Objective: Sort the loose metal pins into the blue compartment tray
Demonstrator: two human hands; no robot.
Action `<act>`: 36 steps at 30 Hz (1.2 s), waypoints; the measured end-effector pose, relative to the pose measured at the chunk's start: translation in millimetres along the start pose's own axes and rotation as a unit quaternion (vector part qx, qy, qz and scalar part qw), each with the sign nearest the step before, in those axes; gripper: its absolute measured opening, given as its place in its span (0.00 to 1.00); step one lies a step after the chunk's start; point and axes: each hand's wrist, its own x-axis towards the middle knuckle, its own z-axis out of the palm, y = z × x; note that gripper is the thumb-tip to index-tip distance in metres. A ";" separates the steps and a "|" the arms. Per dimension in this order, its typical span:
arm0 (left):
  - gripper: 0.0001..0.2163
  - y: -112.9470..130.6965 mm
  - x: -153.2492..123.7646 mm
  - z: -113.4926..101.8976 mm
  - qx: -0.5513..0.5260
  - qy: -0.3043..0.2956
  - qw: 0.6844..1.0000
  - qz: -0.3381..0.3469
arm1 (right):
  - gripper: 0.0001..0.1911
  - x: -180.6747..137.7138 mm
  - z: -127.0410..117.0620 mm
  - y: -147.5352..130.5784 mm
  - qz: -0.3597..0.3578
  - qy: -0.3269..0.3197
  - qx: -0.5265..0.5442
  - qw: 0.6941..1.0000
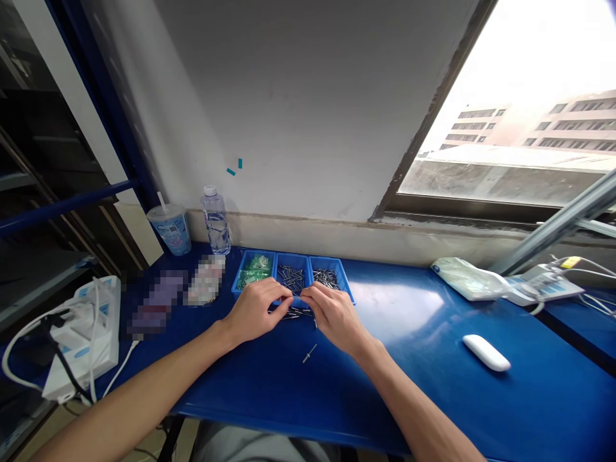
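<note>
My left hand [257, 308] and my right hand [332, 314] meet over a small pile of metal pins [296, 312] on the blue table [409, 359], just in front of a row of blue trays [293, 273]. Both hands have fingers curled in a pinch at the pins; what each pinch holds is too small to make out. The left tray [253, 269] holds green parts, the middle tray [291, 276] and the right tray [330, 277] hold metal pins. One loose pin [309, 353] lies nearer me.
A plastic cup with straw [169, 228] and a water bottle [215, 220] stand by the wall at left. A white power strip with cables [81, 337] sits at the left edge. A white oblong device [486, 352] and a plastic bag [464, 277] lie at right.
</note>
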 end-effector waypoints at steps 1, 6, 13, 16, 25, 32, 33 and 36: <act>0.07 -0.2 0.0 -0.6 0.002 0.001 1.000 -0.001 | 0.13 0.0 0.7 0.2 0.003 0.003 0.000 1.000; 0.07 -1.8 -0.9 -0.7 0.006 -0.002 1.000 0.000 | 0.10 -1.0 6.0 -0.3 -0.008 0.007 0.001 1.000; 0.08 -1.0 0.8 -3.8 0.008 0.007 1.000 -0.007 | 0.14 0.6 -5.0 5.5 -0.024 0.042 -0.012 0.999; 0.09 -0.7 1.2 -6.8 -0.004 0.017 1.000 -0.026 | 0.10 1.6 -11.5 10.0 -0.026 0.098 -0.004 0.995; 0.11 7.4 -0.8 -6.6 0.052 -0.204 0.977 -0.038 | 0.06 3.3 -19.8 21.6 0.083 0.290 -0.088 0.949; 0.11 5.6 -3.0 -2.5 0.094 -0.222 0.969 -0.045 | 0.12 1.9 -11.7 28.2 0.140 0.195 -0.074 0.968; 0.11 4.6 -3.0 -2.5 0.093 -0.216 0.971 -0.043 | 0.11 1.8 -11.1 26.2 0.132 0.183 -0.063 0.972; 0.11 5.6 -2.9 -2.5 0.074 -0.211 0.974 -0.021 | 0.10 1.8 -9.8 18.6 0.111 0.153 -0.041 0.981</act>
